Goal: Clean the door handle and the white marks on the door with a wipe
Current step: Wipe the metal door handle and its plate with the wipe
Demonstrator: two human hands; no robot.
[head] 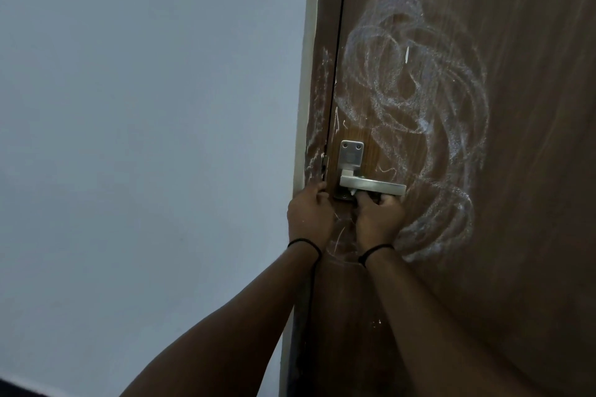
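A silver lever door handle (374, 184) on its metal plate sits on the brown wooden door (516, 171). Broad white chalky swirls (416, 100) cover the door above and to the right of the handle, with more white marks on the frame (317, 126). My right hand (379, 219) is just under the lever, fingers curled around a small white wipe (353, 193) pressed against the handle's underside. My left hand (309, 213) rests against the door edge beside the handle plate, fingers curled towards the frame; what they hold is hidden.
A plain pale grey-blue wall (145, 138) fills the left half of the view. A narrow dark gap runs between frame and door. Both wrists wear thin black bands.
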